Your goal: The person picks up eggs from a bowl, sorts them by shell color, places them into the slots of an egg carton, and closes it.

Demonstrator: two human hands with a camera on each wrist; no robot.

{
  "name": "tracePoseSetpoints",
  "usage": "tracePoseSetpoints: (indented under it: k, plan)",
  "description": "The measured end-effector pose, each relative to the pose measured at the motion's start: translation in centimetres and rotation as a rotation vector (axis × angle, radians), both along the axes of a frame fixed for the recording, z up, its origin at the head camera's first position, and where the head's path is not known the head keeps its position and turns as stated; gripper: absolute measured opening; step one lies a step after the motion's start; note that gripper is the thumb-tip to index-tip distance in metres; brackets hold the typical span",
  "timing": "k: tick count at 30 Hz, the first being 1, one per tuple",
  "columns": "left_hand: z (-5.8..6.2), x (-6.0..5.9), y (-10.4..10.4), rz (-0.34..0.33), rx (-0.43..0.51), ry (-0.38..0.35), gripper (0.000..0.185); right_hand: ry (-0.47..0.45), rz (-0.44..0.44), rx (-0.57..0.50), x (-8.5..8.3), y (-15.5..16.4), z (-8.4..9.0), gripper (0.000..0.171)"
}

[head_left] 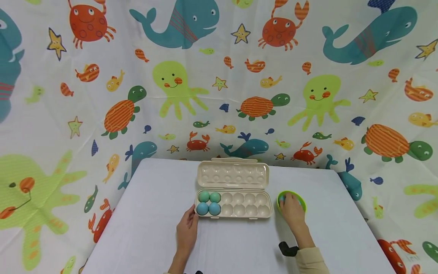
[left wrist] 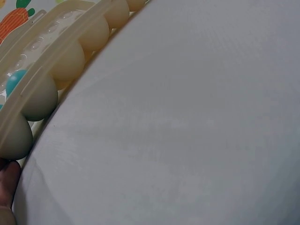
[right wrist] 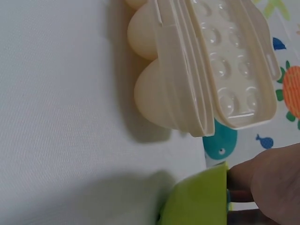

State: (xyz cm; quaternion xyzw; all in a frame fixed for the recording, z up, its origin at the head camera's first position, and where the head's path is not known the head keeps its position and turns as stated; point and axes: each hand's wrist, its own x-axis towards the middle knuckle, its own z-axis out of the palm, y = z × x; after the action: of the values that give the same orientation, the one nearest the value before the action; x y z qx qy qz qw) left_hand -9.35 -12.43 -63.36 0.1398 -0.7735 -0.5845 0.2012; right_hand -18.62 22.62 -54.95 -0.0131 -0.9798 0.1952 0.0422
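A cream egg carton lies with its lid folded back. Two green eggs fill the back row's left cups, with two blue eggs in front of them. My left hand holds the carton's front left corner, thumb at the front and fingers along the end; the thumb shows in the left wrist view. To the right of the carton, my right hand reaches down into a lime-green bowl. Bits of blue-green show inside it, but my fingertips are hidden.
A white cloth covers the table. Behind and at both sides hangs a curtain printed with sea animals. A black wrist device sits by my right sleeve.
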Motion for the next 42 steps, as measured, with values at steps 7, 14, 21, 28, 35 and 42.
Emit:
tracePoseSetpoints:
  k: [7,14,21,28,35,42]
  plan:
    - [-0.1,0.1,-0.1,0.004,-0.003,0.021,0.036,-0.028,0.038,0.010,0.1,0.3,0.0,0.032]
    - [-0.2,0.3,0.0,0.004,0.023,0.019,0.036,-0.051,0.091,0.022,-0.2,0.6,0.0,0.036]
    - [-0.5,0.3,0.0,0.007,-0.004,0.012,0.036,-0.054,0.101,-0.018,0.2,0.9,0.1,0.038]
    - [-0.4,0.2,-0.1,0.005,-0.005,0.019,0.036,0.071,0.081,-0.091,0.6,0.3,1.2,0.042]
    - [-0.4,-0.1,-0.2,-0.005,0.019,0.041,0.037,0.124,0.078,-0.160,0.5,-1.6,2.5,0.046]
    - [-0.3,-0.1,0.0,-0.013,0.011,0.033,0.038,0.139,0.140,-0.278,0.6,-4.5,2.4,0.043]
